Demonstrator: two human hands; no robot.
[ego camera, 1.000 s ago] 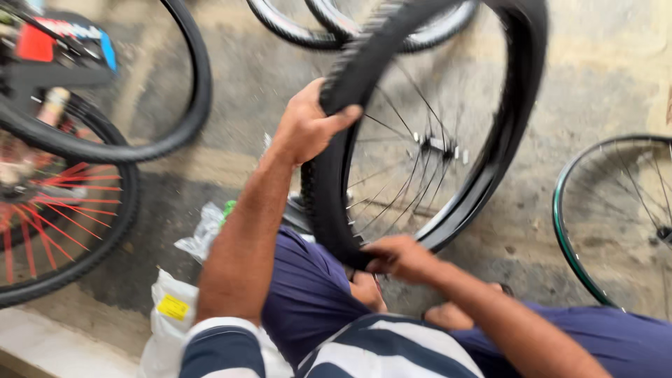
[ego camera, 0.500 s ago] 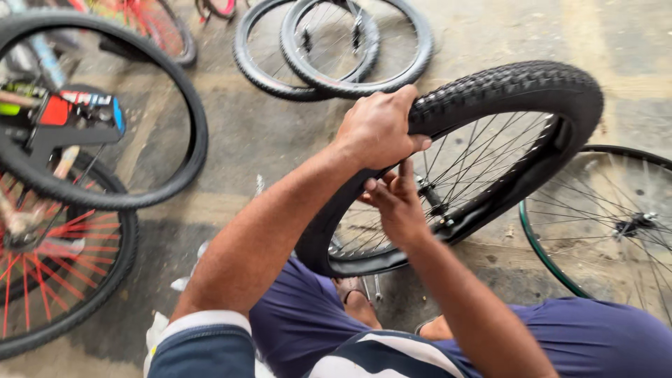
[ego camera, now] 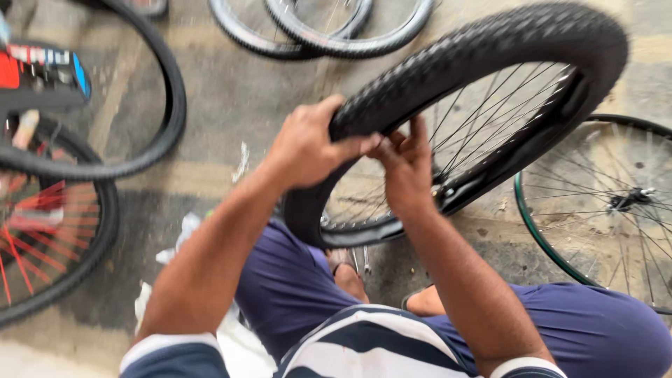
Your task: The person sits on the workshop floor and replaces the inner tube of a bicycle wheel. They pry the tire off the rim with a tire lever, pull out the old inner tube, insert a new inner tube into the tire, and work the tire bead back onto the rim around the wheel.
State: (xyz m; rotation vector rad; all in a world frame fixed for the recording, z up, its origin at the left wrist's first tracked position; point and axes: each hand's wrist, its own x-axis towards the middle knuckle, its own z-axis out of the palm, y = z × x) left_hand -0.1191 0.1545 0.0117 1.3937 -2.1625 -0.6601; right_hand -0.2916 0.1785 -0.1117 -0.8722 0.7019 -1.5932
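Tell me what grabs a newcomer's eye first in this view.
The big knobby black tyre on its spoked wheel fills the upper middle, tilted over the person's lap. Both hands meet at its near edge: the left hand grips over the tread and the right hand presses its fingers at the inner edge beside it. At the left stands a wheel with red spokes, and a bare green-rimmed wheel lies at the right.

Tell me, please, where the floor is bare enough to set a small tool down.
Bare concrete floor lies between the loose black tyre, the stacked rims and the left hand. Below, near the knees, scraps and wheels crowd it.
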